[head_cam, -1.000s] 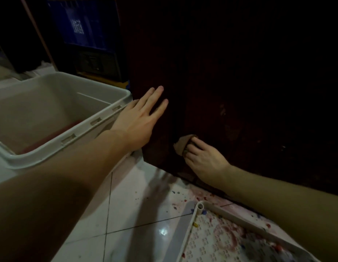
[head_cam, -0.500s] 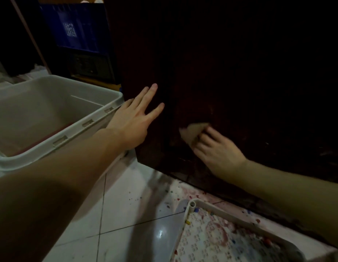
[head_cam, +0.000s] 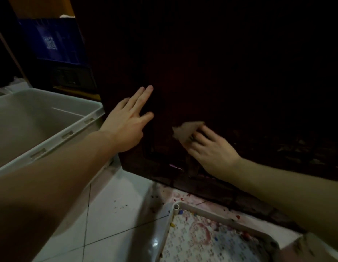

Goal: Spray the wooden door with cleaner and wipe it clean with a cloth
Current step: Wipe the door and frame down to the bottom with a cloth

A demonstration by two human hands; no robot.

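Looking down, I see a white tiled floor [head_cam: 111, 214] speckled with paint below the dark door [head_cam: 211, 76]. My left hand [head_cam: 126, 123] lies flat on it, fingers straight; my right hand [head_cam: 209, 148] presses a cloth [head_cam: 185, 130] low on the panel. A grey bin [head_cam: 51, 140] stands left; a stained tray [head_cam: 174, 220] sits bottom right.

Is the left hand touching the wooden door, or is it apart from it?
Touching. In the head view the left hand lies flat against the wooden door near its left edge, with straight fingers on the dark wood and no gap showing.
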